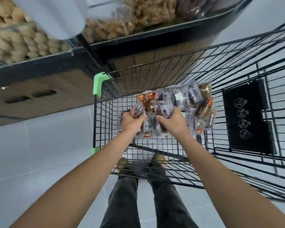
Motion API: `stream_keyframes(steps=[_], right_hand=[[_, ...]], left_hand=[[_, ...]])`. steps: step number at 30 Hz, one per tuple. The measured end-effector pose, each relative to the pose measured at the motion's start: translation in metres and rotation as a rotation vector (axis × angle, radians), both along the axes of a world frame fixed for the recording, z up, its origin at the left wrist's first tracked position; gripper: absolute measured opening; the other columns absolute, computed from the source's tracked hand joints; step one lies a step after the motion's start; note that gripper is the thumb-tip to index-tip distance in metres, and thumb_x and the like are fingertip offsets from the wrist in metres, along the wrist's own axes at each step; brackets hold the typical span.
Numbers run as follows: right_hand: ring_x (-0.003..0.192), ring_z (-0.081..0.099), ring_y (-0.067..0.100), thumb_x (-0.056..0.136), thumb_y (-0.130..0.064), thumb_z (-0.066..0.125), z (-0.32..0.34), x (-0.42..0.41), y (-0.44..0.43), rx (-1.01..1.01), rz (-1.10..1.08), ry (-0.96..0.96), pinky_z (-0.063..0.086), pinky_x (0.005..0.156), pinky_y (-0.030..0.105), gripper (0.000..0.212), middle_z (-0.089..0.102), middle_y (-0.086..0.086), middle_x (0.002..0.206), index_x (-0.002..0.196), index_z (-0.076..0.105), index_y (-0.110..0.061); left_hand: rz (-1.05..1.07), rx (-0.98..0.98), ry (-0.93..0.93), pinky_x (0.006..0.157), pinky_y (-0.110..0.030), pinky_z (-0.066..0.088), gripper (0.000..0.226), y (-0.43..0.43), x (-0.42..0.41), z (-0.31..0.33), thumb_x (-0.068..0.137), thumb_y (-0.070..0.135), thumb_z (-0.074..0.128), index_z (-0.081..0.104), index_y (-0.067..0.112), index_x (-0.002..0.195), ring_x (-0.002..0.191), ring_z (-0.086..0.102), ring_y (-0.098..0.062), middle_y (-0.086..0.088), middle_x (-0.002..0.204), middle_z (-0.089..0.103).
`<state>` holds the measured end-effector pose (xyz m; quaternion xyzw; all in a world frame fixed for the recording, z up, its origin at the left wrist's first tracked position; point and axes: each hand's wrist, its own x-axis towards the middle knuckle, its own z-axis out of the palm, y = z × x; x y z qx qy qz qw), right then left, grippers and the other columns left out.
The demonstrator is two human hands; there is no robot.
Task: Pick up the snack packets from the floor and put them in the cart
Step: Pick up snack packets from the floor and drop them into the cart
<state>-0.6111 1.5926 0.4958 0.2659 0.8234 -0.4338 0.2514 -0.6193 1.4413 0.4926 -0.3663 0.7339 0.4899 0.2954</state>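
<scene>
Left hand point(132, 123), seen from the head camera, has its fingers curled round a brown packet point(136, 111), and the right hand point(170, 122) grips a second packet point(164, 111) the same way; both are held low inside the cart point(237, 51), just above its wire bottom. Beyond and beneath the hands lies a pile point(187, 97) of similar clear-wrapped packets, spread over the cart's near end. Judged from this, most of the job looks done: many packets are already in, and the two in hand are over the pile but not yet let go. The floor point(39, 145) that shows to the left and between the person's legs carries no packets, though the cart and arms hide much of it, so whether any remain cannot be told. A shelf point(138, 35) of bagged snacks stands just beyond the cart.
</scene>
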Motion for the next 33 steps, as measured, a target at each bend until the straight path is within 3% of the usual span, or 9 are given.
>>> stream_keyframes(steps=[5, 9, 16, 19, 21, 25, 27, 29, 33], right_hand=[[0.09, 0.058, 0.021, 0.077, -0.044, 0.073, -0.031, 0.001, -0.021, 0.03, 0.054, -0.006, 0.051, 0.078, 0.04, 0.053, 0.058, 0.003, 0.102, 0.11, 0.045, -0.014], [0.107, 0.057, 0.026, 0.075, -0.045, 0.075, -0.041, 0.0, -0.023, 0.043, 0.07, -0.015, 0.05, 0.093, 0.047, 0.067, 0.057, 0.008, 0.118, 0.123, 0.042, -0.011], [0.131, 0.042, 0.027, 0.087, -0.032, 0.066, -0.029, 0.001, -0.022, 0.033, 0.145, -0.001, 0.037, 0.109, 0.044, 0.075, 0.04, 0.01, 0.144, 0.145, 0.027, -0.006], [0.126, 0.045, 0.024, 0.089, -0.026, 0.063, -0.019, 0.004, -0.024, 0.015, 0.188, 0.018, 0.038, 0.106, 0.04, 0.065, 0.044, 0.009, 0.139, 0.143, 0.031, -0.007], [0.124, 0.047, 0.022, 0.091, -0.025, 0.061, -0.007, 0.006, -0.027, 0.004, 0.232, 0.04, 0.038, 0.103, 0.036, 0.061, 0.046, 0.007, 0.139, 0.142, 0.032, -0.008], [0.102, 0.057, 0.01, 0.092, -0.024, 0.06, 0.021, 0.011, -0.041, -0.057, 0.323, 0.101, 0.046, 0.081, 0.011, 0.057, 0.049, -0.003, 0.132, 0.142, 0.035, -0.012], [0.111, 0.055, 0.012, 0.091, -0.025, 0.061, 0.037, 0.013, -0.054, -0.086, 0.358, 0.146, 0.045, 0.095, 0.023, 0.058, 0.053, -0.002, 0.13, 0.143, 0.037, -0.013], [0.112, 0.054, 0.012, 0.091, -0.024, 0.062, 0.055, 0.013, -0.07, -0.117, 0.396, 0.189, 0.045, 0.099, 0.032, 0.055, 0.057, -0.002, 0.125, 0.14, 0.041, -0.015], [0.104, 0.055, 0.01, 0.092, -0.021, 0.061, 0.09, 0.016, -0.119, -0.179, 0.481, 0.269, 0.045, 0.095, 0.027, 0.043, 0.059, -0.004, 0.112, 0.132, 0.048, -0.015]], left_hand=[[0.116, 0.038, -0.004, 0.072, -0.026, 0.042, 0.038, -0.004, 0.005, -0.022, 0.086, 0.029, 0.066, 0.045, 0.023, 0.116, 0.083, 0.057, -0.012, 0.006, 0.094, 0.058], [0.159, 0.008, -0.011, 0.08, -0.028, 0.046, 0.046, -0.011, 0.007, -0.031, 0.082, 0.028, 0.07, 0.049, 0.019, 0.122, 0.092, 0.062, -0.015, 0.002, 0.104, 0.063], [0.186, -0.025, -0.018, 0.094, -0.036, 0.041, 0.033, -0.013, 0.021, -0.023, 0.086, 0.022, 0.066, 0.048, 0.016, 0.114, 0.101, 0.055, -0.018, 0.0, 0.107, 0.059], [0.15, -0.01, 0.038, 0.087, -0.03, 0.039, 0.022, -0.012, 0.03, -0.011, 0.088, 0.015, 0.062, 0.045, 0.02, 0.101, 0.095, 0.054, -0.015, 0.007, 0.092, 0.055], [0.089, -0.025, 0.095, 0.078, -0.025, 0.039, 0.026, -0.015, 0.034, 0.001, 0.09, 0.015, 0.06, 0.047, 0.018, 0.112, 0.09, 0.054, -0.01, 0.011, 0.092, 0.053], [0.007, -0.054, 0.23, 0.089, -0.025, 0.038, 0.04, -0.032, 0.044, 0.032, 0.09, 0.016, 0.059, 0.046, 0.017, 0.128, 0.112, 0.052, -0.012, 0.002, 0.129, 0.053], [0.038, -0.052, 0.303, 0.095, -0.026, 0.036, 0.046, -0.046, 0.052, 0.049, 0.091, 0.016, 0.06, 0.043, 0.017, 0.134, 0.121, 0.049, -0.014, 0.002, 0.134, 0.05], [0.092, -0.068, 0.373, 0.101, -0.026, 0.037, 0.047, -0.064, 0.06, 0.068, 0.091, 0.016, 0.06, 0.043, 0.015, 0.135, 0.12, 0.049, -0.014, 0.001, 0.135, 0.051], [0.238, -0.101, 0.484, 0.091, -0.019, 0.039, 0.044, -0.111, 0.082, 0.101, 0.091, 0.013, 0.06, 0.046, 0.01, 0.132, 0.105, 0.05, -0.009, 0.004, 0.124, 0.054]])
